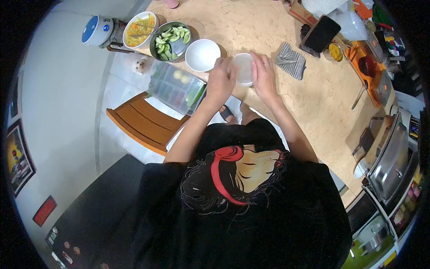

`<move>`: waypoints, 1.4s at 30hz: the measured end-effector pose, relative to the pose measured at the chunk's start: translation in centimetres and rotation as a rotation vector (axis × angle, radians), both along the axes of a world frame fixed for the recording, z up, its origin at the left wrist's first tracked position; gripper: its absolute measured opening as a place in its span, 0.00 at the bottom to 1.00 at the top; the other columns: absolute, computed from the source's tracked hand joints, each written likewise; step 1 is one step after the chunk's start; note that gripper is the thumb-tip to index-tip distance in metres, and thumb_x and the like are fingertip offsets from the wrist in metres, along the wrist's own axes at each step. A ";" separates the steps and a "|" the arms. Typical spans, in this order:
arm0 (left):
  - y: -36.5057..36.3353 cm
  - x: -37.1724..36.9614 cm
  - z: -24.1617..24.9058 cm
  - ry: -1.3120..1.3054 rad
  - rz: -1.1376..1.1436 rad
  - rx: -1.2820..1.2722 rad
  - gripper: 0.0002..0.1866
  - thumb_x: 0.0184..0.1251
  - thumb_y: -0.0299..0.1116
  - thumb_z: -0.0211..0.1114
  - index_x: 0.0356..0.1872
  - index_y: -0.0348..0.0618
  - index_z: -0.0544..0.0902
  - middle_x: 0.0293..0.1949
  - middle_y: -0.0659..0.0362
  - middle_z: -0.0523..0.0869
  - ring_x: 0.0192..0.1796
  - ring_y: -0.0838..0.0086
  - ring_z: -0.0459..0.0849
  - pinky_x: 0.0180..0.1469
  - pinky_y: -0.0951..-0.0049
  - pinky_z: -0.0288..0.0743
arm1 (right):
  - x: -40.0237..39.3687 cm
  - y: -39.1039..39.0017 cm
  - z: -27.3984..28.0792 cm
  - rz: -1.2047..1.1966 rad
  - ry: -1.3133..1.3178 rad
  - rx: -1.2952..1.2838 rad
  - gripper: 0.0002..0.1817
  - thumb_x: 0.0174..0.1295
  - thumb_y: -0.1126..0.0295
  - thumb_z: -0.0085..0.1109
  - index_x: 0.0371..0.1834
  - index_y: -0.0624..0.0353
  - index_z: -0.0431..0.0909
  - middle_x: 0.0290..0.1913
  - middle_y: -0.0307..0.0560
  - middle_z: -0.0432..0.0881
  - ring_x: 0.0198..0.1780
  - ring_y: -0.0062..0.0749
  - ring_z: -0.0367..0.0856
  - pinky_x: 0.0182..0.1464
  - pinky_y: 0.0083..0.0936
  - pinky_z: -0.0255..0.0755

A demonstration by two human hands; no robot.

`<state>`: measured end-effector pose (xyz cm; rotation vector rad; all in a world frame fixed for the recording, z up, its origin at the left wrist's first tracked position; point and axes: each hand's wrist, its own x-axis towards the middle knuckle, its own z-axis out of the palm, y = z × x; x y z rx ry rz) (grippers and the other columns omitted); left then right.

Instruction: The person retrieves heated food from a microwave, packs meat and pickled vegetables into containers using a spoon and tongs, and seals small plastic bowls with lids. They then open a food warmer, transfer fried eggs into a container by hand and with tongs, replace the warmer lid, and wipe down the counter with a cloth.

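A round, translucent lidded container stands near the table's front edge between my hands. My right hand curls its fingers around the container's right side. On the left side, my left hand is close to the rim, its fingertips smeared by motion, so its contact is unclear. Just left of it sits an empty white bowl. Beyond that are a metal bowl of cut green vegetable pieces and a white bowl of yellow-orange shreds. A clear divided box with vegetables lies below the bowls.
A striped grey cloth lies right of my hands. Farther right are a phone on a stand, an orange tray and a metal-lidded dish. A wooden chair and a small white dog are at the left.
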<state>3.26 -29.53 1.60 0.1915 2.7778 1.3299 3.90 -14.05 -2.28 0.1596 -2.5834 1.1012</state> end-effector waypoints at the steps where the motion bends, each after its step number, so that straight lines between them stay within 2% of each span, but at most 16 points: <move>1: 0.1 0.1 -0.2 0.021 -0.018 0.013 0.16 0.65 0.33 0.58 0.49 0.33 0.77 0.43 0.42 0.77 0.35 0.50 0.80 0.41 0.59 0.74 | 0.5 0.0 0.2 -0.002 0.001 0.034 0.16 0.63 0.74 0.48 0.55 0.62 0.72 0.46 0.56 0.73 0.49 0.49 0.71 0.52 0.36 0.67; 6: 1.3 0.9 -0.2 -0.110 -0.008 0.150 0.15 0.63 0.32 0.60 0.48 0.35 0.77 0.40 0.44 0.76 0.37 0.49 0.79 0.41 0.58 0.73 | 2.6 0.8 -0.6 -0.101 -0.056 -0.095 0.16 0.65 0.74 0.45 0.55 0.61 0.72 0.46 0.54 0.73 0.50 0.47 0.70 0.54 0.37 0.64; 10: 1.7 1.5 -2.2 0.010 0.035 0.141 0.15 0.64 0.32 0.59 0.50 0.38 0.76 0.42 0.45 0.75 0.40 0.49 0.78 0.42 0.57 0.72 | 2.5 0.4 -1.8 -0.163 0.001 -0.260 0.16 0.65 0.72 0.44 0.54 0.60 0.73 0.48 0.53 0.72 0.53 0.45 0.68 0.57 0.36 0.62; 15: 2.0 1.6 -2.7 0.078 0.025 0.138 0.17 0.65 0.33 0.59 0.52 0.38 0.74 0.41 0.45 0.74 0.41 0.49 0.78 0.42 0.57 0.72 | 2.2 1.2 -2.3 -0.163 0.021 -0.259 0.15 0.65 0.73 0.45 0.54 0.59 0.73 0.50 0.53 0.72 0.56 0.45 0.68 0.59 0.35 0.61; 17: 2.0 1.4 -2.6 0.131 -0.002 0.086 0.19 0.65 0.33 0.59 0.54 0.37 0.73 0.41 0.45 0.74 0.41 0.49 0.78 0.42 0.57 0.72 | 1.8 1.3 -1.4 -0.106 -0.119 -0.282 0.15 0.63 0.74 0.45 0.53 0.59 0.74 0.50 0.53 0.73 0.56 0.46 0.68 0.59 0.36 0.61; 21: 2.1 1.3 -2.7 0.094 -0.022 0.113 0.21 0.64 0.33 0.60 0.56 0.37 0.71 0.42 0.44 0.74 0.41 0.47 0.78 0.42 0.57 0.72 | 1.1 -0.9 0.1 -0.189 -0.017 -0.145 0.18 0.58 0.76 0.47 0.54 0.60 0.73 0.50 0.53 0.74 0.52 0.49 0.70 0.57 0.40 0.63; 22: 2.1 1.2 -2.9 0.118 -0.029 0.141 0.21 0.64 0.31 0.59 0.57 0.35 0.70 0.39 0.46 0.73 0.37 0.54 0.76 0.39 0.61 0.71 | 1.0 -1.6 0.0 -0.229 0.110 0.026 0.19 0.58 0.74 0.49 0.54 0.59 0.73 0.50 0.52 0.75 0.51 0.49 0.70 0.55 0.40 0.64; 23: 2.0 1.1 -3.2 0.140 -0.032 0.170 0.21 0.65 0.29 0.59 0.58 0.33 0.69 0.37 0.49 0.73 0.32 0.62 0.73 0.36 0.66 0.70 | 1.0 -1.8 0.0 -0.217 0.099 0.018 0.19 0.58 0.74 0.49 0.54 0.59 0.73 0.50 0.52 0.75 0.51 0.49 0.70 0.55 0.40 0.64; 27: 1.0 0.3 -3.2 0.055 -0.073 0.230 0.18 0.65 0.29 0.58 0.55 0.34 0.73 0.37 0.49 0.73 0.33 0.63 0.75 0.35 0.68 0.71 | 0.9 -1.5 -0.1 -0.174 0.106 0.182 0.18 0.60 0.70 0.49 0.54 0.57 0.74 0.52 0.51 0.74 0.51 0.47 0.71 0.54 0.38 0.65; 29: 0.8 -1.2 -3.6 0.140 -0.126 0.206 0.14 0.65 0.30 0.59 0.49 0.35 0.77 0.36 0.49 0.75 0.34 0.62 0.76 0.36 0.69 0.72 | 0.7 -1.3 -0.4 -0.187 0.091 0.076 0.14 0.63 0.69 0.47 0.50 0.58 0.76 0.48 0.52 0.77 0.49 0.48 0.73 0.53 0.39 0.65; 30: 0.8 -2.1 -3.8 0.215 -0.132 0.156 0.10 0.65 0.31 0.59 0.42 0.36 0.79 0.34 0.49 0.76 0.35 0.59 0.78 0.37 0.66 0.73 | 0.5 -1.2 -0.5 -0.185 0.089 0.075 0.14 0.63 0.69 0.47 0.50 0.58 0.76 0.48 0.52 0.77 0.49 0.48 0.73 0.53 0.39 0.65; 31: 1.2 -2.6 -3.4 0.213 -0.127 0.155 0.10 0.65 0.31 0.59 0.42 0.36 0.79 0.34 0.49 0.76 0.35 0.59 0.78 0.37 0.66 0.73 | 0.4 -1.0 -0.7 -0.212 0.028 -0.062 0.12 0.64 0.69 0.48 0.47 0.59 0.77 0.45 0.51 0.79 0.47 0.45 0.75 0.52 0.37 0.67; 33: 2.2 -3.1 -2.7 0.155 -0.093 0.097 0.09 0.64 0.33 0.59 0.35 0.36 0.79 0.35 0.47 0.78 0.37 0.51 0.79 0.38 0.58 0.73 | 0.2 -1.2 -1.1 -0.241 -0.035 -0.199 0.11 0.66 0.69 0.48 0.44 0.60 0.78 0.41 0.51 0.80 0.45 0.42 0.77 0.51 0.35 0.68; 35: 2.5 -3.1 -2.7 0.171 -0.109 0.080 0.09 0.63 0.34 0.60 0.34 0.37 0.78 0.35 0.47 0.78 0.37 0.51 0.79 0.37 0.57 0.73 | -0.1 -1.3 -1.5 -0.335 -0.187 -0.649 0.09 0.66 0.69 0.51 0.39 0.62 0.79 0.37 0.49 0.82 0.41 0.34 0.78 0.48 0.29 0.69; 38: 2.6 -3.3 -3.1 0.192 -0.137 0.065 0.10 0.62 0.36 0.61 0.33 0.37 0.78 0.35 0.47 0.79 0.36 0.51 0.80 0.36 0.57 0.73 | -0.4 -1.1 -3.1 -0.371 -0.158 -0.654 0.08 0.64 0.69 0.55 0.36 0.63 0.78 0.37 0.47 0.81 0.41 0.27 0.77 0.47 0.24 0.69; 42: 2.5 -3.5 -3.6 0.214 -0.153 0.066 0.11 0.62 0.36 0.62 0.32 0.37 0.77 0.34 0.46 0.80 0.35 0.50 0.80 0.36 0.57 0.74 | -0.5 -0.9 -4.5 -0.401 -0.220 -0.806 0.08 0.63 0.68 0.57 0.34 0.63 0.78 0.35 0.45 0.80 0.40 0.27 0.76 0.47 0.23 0.68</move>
